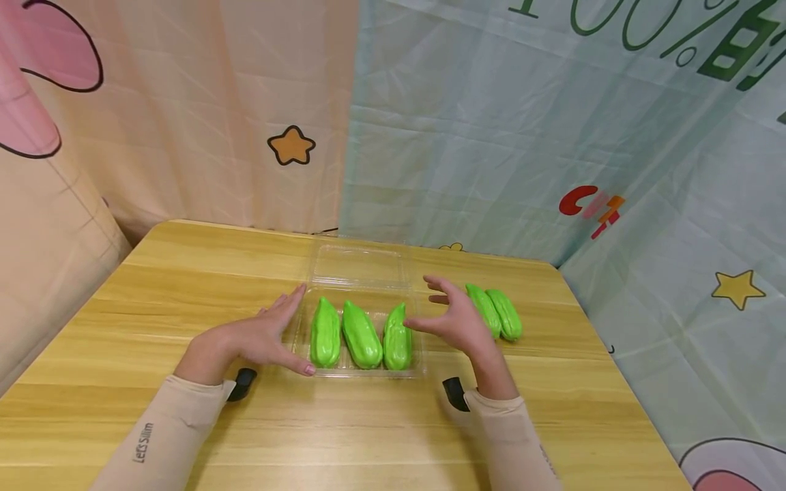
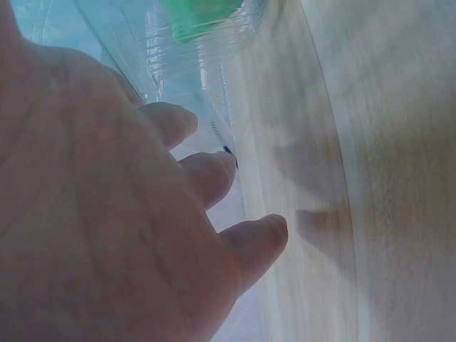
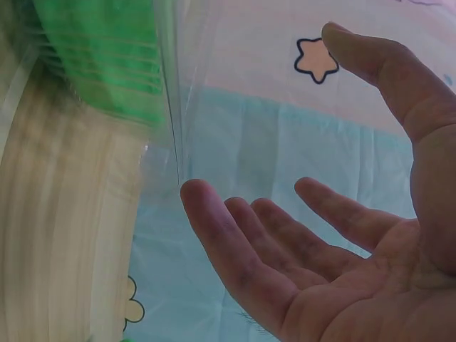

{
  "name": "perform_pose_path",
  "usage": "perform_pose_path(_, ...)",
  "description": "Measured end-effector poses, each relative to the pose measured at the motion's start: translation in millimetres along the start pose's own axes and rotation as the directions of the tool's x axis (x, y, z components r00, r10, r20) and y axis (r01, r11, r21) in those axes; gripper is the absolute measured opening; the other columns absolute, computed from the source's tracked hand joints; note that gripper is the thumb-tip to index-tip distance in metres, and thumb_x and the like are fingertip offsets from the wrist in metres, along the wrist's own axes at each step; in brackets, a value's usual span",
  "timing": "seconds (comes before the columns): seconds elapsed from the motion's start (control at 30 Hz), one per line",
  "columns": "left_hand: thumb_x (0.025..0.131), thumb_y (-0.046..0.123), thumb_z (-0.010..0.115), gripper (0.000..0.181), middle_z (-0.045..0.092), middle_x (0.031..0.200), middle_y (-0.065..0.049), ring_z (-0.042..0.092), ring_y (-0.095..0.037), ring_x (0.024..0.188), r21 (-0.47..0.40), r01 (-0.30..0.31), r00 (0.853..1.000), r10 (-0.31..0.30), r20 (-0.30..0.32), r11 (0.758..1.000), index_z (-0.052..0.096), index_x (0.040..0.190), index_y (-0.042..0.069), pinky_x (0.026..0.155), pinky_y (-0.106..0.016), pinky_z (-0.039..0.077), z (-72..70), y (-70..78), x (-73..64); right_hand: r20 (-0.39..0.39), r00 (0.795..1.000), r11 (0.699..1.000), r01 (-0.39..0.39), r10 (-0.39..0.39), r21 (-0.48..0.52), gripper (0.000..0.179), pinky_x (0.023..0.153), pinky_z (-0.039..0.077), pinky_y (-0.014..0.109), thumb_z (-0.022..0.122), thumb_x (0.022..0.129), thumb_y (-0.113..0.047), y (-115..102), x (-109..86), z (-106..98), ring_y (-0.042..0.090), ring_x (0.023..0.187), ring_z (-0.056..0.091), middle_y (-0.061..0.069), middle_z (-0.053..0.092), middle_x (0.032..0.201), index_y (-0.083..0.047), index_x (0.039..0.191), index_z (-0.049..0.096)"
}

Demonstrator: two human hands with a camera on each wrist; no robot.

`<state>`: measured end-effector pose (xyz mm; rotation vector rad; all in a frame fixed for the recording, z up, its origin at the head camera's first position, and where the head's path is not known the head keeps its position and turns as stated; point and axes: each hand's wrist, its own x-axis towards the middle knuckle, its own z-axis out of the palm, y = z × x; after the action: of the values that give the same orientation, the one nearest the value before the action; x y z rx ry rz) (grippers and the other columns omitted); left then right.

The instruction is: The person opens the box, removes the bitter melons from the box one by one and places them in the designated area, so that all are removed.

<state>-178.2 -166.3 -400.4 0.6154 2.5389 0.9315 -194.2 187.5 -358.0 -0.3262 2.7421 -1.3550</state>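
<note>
A clear plastic clamshell box [image 1: 377, 373] lies on the table with its lid [image 1: 359, 264] folded open at the back. Inside, three glossy green vegetables, like bitter melons, lie side by side: left [image 1: 325, 334], middle [image 1: 362, 337], right [image 1: 398, 344]. My left hand [image 1: 260, 337], fingers spread, is at the box's left side, thumb by the front corner; I cannot tell whether it touches. My right hand [image 1: 457, 320] hovers at the right side, its thumb seen over the right vegetable. The right wrist view shows that palm [image 3: 356, 292] holding nothing, near the box's wall [image 3: 169, 78].
Two more green vegetables [image 1: 505, 315] lie together on the wooden table [image 1: 552, 423], just beyond my right hand and partly behind it. Printed curtains [image 1: 467, 136] hang close behind the table's back edge and along its sides.
</note>
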Motion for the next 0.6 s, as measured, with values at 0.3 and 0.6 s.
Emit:
perform_pose_path(0.3, 0.070, 0.061, 0.085, 0.145, -0.013, 0.166, -0.016, -0.009, -0.043, 0.150, 0.003, 0.002, 1.000, -0.002, 0.004, 1.000, -0.016, 0.159, 0.007, 0.114, -0.069, -0.001, -1.3, 2.1, -1.3, 0.061, 0.998, 1.000, 0.010, -0.009, -0.020, 0.089, 0.087, 0.056, 0.048, 0.091, 0.076, -0.024, -7.6, -0.4, 10.5, 0.034, 0.131, 0.051, 0.012, 0.044, 0.153, -0.015, 0.152, 0.046)
perform_pose_path(0.6, 0.070, 0.061, 0.085, 0.145, -0.013, 0.166, -0.016, -0.008, -0.044, 0.150, 0.004, -0.002, 1.000, 0.002, 0.001, 1.000, -0.015, 0.159, 0.006, 0.113, -0.069, -0.001, -1.6, 1.7, -0.9, 0.063, 0.997, 0.999, 0.038, -0.040, 0.018, 0.088, 0.083, 0.058, 0.042, 0.094, 0.072, -0.020, -14.5, -2.4, 21.0, 0.031, 0.126, 0.057, 0.009, 0.050, 0.147, -0.015, 0.148, 0.050)
